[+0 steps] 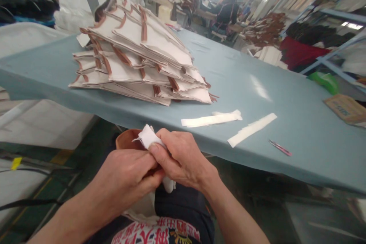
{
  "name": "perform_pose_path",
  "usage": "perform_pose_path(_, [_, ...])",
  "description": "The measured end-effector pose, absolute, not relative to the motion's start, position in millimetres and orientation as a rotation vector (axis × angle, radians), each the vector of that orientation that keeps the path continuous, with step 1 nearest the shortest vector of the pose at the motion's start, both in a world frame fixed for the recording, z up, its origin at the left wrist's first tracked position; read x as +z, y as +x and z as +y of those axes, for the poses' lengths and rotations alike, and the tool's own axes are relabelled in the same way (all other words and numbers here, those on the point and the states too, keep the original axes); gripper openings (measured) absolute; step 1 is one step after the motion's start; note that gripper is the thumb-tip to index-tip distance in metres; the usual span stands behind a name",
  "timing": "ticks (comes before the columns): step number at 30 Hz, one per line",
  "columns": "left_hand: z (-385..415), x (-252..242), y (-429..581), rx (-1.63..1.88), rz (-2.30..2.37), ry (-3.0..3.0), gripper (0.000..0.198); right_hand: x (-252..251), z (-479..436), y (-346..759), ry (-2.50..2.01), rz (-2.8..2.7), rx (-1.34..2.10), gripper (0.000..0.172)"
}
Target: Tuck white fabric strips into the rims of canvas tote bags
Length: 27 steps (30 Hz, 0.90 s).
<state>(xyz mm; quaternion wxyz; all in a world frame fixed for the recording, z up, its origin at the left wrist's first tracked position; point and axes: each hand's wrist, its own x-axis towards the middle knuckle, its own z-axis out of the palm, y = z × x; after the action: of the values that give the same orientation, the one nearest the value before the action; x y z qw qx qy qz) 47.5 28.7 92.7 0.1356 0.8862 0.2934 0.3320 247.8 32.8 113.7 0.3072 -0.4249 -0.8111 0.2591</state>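
Both my hands meet over my lap, just off the table's near edge. My right hand (183,156) pinches a white fabric piece (148,136) between thumb and fingers, with a loose thread at its end. My left hand (128,175) is closed against the right one, gripping cream cloth (144,204) that hangs down below. Exactly where the white piece joins the cloth is hidden by my fingers. Behind the hands shows a curved tan-brown strap or band (128,139).
A blue-grey table (300,129) carries a tall stack of cream fabric pieces with brown trim (137,57). Cream strips (211,119) and pink-handled thread snips (280,147) lie to its right. Cardboard (345,107) sits at the right edge. Another person (227,15) sits farther back.
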Motion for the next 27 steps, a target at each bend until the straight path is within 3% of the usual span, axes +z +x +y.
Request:
perform_pose_path(5, [41.7, 95.8, 48.6, 0.778, 0.836, 2.333, 0.029, 117.3, 36.8, 243.0, -1.288, -2.033, 0.879, 0.023])
perform_pose_path(10, [39.5, 94.1, 64.0, 0.605, 1.137, 2.286, 0.032, 104.7, 38.0, 240.2, -1.416, -1.881, 0.867, 0.026])
perform_pose_path(15, [45.8, 96.8, 71.6, 0.538, 1.162, 2.155, 0.053, 84.3, 42.3, 242.1, -1.393, -1.694, 0.899, 0.034])
perform_pose_path(19, [67.8, 101.1, 56.2, 0.46, 0.834, 1.809, 0.054, 88.9, 42.7, 256.6, -1.265, -1.551, 0.891, 0.041])
perform_pose_path(23, [81.0, 95.2, 40.4, 0.463, 0.757, 1.712, 0.077, 98.1, 48.4, 276.0, -1.184, -1.381, 0.924, 0.051])
perform_pose_path(27, [74.9, 95.7, 36.7, 0.385, 0.691, 1.737, 0.057, 86.5, 60.0, 284.5, -1.181, -1.308, 0.997, 0.06])
